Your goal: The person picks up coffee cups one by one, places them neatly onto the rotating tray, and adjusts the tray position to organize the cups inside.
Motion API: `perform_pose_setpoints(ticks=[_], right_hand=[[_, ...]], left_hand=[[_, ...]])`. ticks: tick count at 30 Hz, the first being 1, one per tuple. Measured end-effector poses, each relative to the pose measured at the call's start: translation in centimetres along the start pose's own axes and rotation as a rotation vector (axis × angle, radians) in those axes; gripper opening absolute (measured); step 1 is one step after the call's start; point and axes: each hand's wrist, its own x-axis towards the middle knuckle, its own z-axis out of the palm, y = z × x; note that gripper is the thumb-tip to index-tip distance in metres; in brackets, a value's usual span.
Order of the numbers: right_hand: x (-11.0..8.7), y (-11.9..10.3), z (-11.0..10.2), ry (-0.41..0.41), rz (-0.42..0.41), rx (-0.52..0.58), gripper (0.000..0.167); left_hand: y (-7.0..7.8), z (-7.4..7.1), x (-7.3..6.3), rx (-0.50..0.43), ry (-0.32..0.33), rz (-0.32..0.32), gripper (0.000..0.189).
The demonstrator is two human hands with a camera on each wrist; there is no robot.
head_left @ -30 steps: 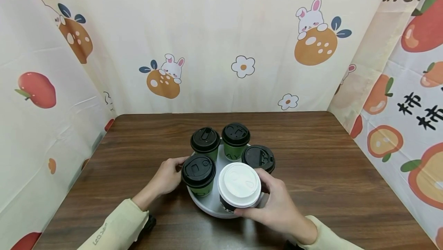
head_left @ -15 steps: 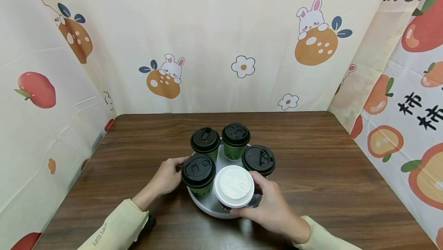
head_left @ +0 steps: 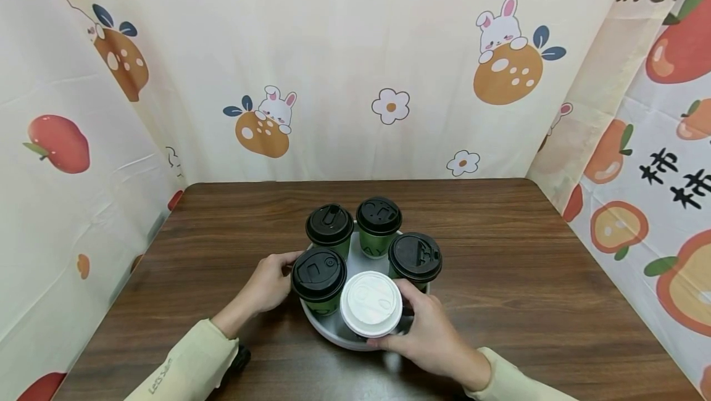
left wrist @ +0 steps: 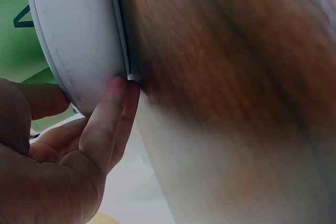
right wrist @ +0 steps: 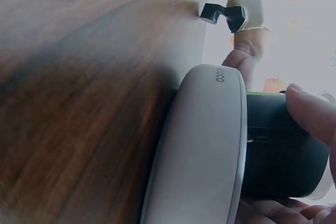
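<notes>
A round grey-white tray [head_left: 329, 328] bears several cups in the head view. My right hand [head_left: 430, 334] grips a black paper cup with a white lid [head_left: 371, 303] at the tray's near right. In the right wrist view this dark cup [right wrist: 281, 148] stands at the tray's [right wrist: 202, 145] inner side, thumb and fingers around it. My left hand [head_left: 269, 285] holds the tray's left edge. The left wrist view shows its fingers [left wrist: 105, 116] against the tray's side wall [left wrist: 79, 35], the thumb over the rim.
Green cups with black lids stand on the tray: front left [head_left: 318, 274], back left [head_left: 329, 226], back right [head_left: 379, 216] and right [head_left: 415, 257]. Below lies a brown wooden table [head_left: 500, 253]. Printed curtains [head_left: 344, 68] enclose its back and sides.
My right hand has lowered the white-lidded cup and brought it slightly left onto the tray. The left hand and the black-lidded cups have stayed put.
</notes>
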Motion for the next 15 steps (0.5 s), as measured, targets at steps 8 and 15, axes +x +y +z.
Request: perform_pose_setpoints(ticks=[8, 15], right_hand=[[-0.13, 0.24, 0.14, -0.001, 0.007, -0.012, 0.073], [-0.28, 0.08, 0.11, 0.010, 0.026, -0.064, 0.076]], left_hand=[[0.05, 0.07, -0.01, -0.006, 0.002, -0.002, 0.036], [0.17, 0.01, -0.11, -0.006, 0.003, -0.011, 0.035]])
